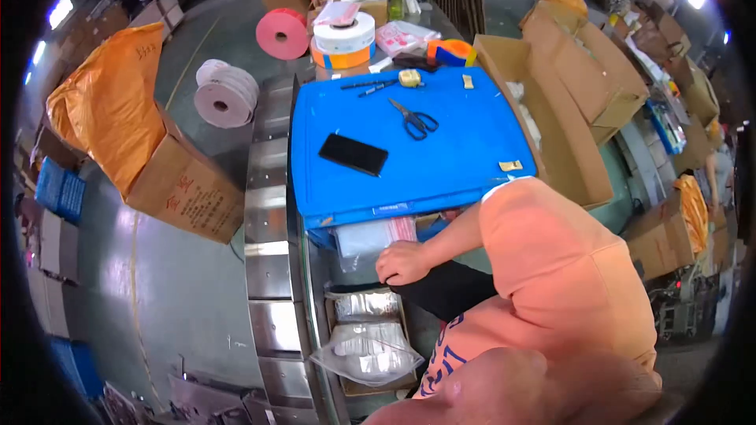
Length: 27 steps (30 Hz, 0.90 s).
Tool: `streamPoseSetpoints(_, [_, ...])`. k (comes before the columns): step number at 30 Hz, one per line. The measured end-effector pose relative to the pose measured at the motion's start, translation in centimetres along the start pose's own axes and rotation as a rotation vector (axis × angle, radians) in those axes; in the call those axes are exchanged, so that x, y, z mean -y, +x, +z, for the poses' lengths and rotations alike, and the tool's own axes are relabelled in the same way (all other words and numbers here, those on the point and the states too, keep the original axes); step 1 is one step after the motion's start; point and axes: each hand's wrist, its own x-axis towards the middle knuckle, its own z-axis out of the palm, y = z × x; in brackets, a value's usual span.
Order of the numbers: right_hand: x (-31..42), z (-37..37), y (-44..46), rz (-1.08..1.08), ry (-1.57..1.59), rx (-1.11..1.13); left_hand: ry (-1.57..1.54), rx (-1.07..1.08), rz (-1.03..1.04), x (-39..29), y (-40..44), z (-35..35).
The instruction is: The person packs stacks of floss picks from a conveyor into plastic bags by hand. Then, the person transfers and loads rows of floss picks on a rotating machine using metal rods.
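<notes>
My right hand (403, 263) rests palm down on the knee of my black trousers (453, 290), fingers draped over its front, holding nothing. Just beyond it, clear plastic bags (366, 240) lie under the edge of a blue lid (425, 165). On the lid are a black phone (353, 154), dark-handled scissors (414, 120), pens (378, 87) and a yellowish tape measure (409, 77). Below my right hand, an open carton (358, 387) holds clear packets (370, 346). My left hand is out of view; part of my bare left arm (504, 386) shows at the bottom.
A metal conveyor edge (272, 267) runs left of the blue lid. Farther left stand a carton (187, 189) with an orange sack (110, 102) and a white roll (226, 96). Tape rolls (344, 35) sit behind the lid. A long open carton (579, 149) is at the right.
</notes>
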Motion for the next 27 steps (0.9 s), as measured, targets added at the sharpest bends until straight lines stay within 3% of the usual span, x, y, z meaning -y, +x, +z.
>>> streamPoseSetpoints(2, [1.0,-1.8,1.3,0.273,-0.031,0.304,-0.069,0.002,0.000,2.3,2.7,3.4])
streamPoseSetpoints(4, [-0.4,-1.9,0.2,0.257,-0.045,0.299,-0.124,0.039,0.000,3.7,5.8,3.9])
streamPoseSetpoints(6, [1.0,-3.0,-2.3,0.451,-0.010,0.101,-0.180,0.113,0.021,4.9,9.0,1.5])
streamPoseSetpoints(8, [5.7,-4.2,-4.4,0.755,-0.309,0.032,-0.217,0.194,0.062,6.7,13.1,-2.3])
streamPoseSetpoints(9, [8.9,-4.1,-5.8,0.780,-0.418,0.032,-0.235,0.230,0.090,7.4,15.5,-4.2])
streamPoseSetpoints(10, [12.8,-3.0,-6.0,0.803,-0.512,0.020,-0.240,0.278,0.127,9.0,17.4,-7.1])
streamPoseSetpoints(12, [25.5,-6.4,-5.2,0.595,-0.366,0.011,-0.253,0.352,0.172,9.8,20.3,-11.9])
streamPoseSetpoints(18, [39.3,-8.6,-4.1,0.303,-0.183,-0.175,-0.429,0.585,0.444,5.3,20.5,-21.0])
streamPoseSetpoints(19, [41.2,-10.5,-5.4,0.448,-0.186,-0.053,-0.440,0.622,0.503,5.5,20.8,-22.1])
streamPoseSetpoints(20, [45.3,-10.0,-6.9,0.541,-1.071,-0.125,-0.449,0.645,0.560,5.4,22.0,-22.3])
streamPoseSetpoints(21, [43.6,-11.8,-9.9,0.539,-0.143,-0.088,-0.458,0.661,0.609,5.0,23.5,-22.2])
streamPoseSetpoints(22, [47.8,-15.8,-11.9,0.717,0.084,-0.047,-0.469,0.680,0.643,4.3,24.7,-22.2])
streamPoseSetpoints(23, [46.2,-12.8,-15.2,0.618,0.095,-0.309,-0.476,0.714,0.662,3.9,25.1,-23.2])
streamPoseSetpoints(25, [50.3,-15.4,-19.1,0.887,0.035,-0.155,-0.478,0.791,0.674,3.7,25.4,-25.2])
streamPoseSetpoints(27, [51.4,-15.0,-22.4,0.933,-0.032,-0.189,-0.476,0.846,0.662,2.8,25.9,-26.4])
